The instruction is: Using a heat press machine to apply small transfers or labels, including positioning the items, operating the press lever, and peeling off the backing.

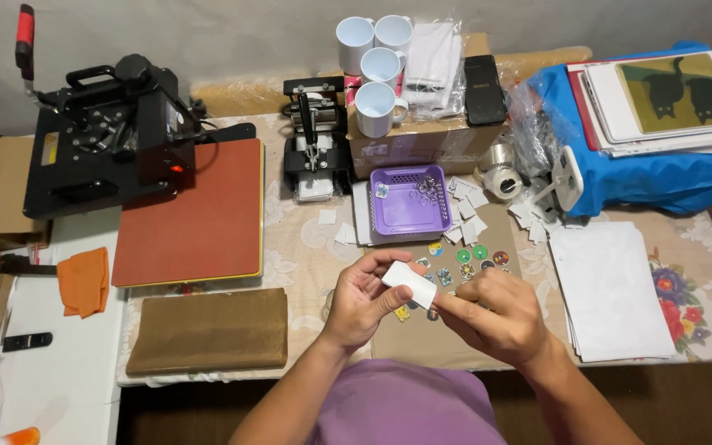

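Observation:
My left hand (360, 298) and my right hand (492, 317) together hold a small white rectangular tile (409, 283) just above a brown board (422, 342). Left fingers pinch its left edge, and the right thumb and fingers grip its lower right corner. Several small round colourful printed discs (465, 257) lie on the board just beyond my hands. A purple plastic basket (409, 202) with metal rings in it stands behind the discs.
A black heat press (109, 136) with an orange-red pad (195, 214) is at left, a brown sheet (208, 330) in front. White mugs (375, 107) sit on a cardboard box. A stack of white paper (607, 288) lies at right, blue plastic bag (653, 177) behind.

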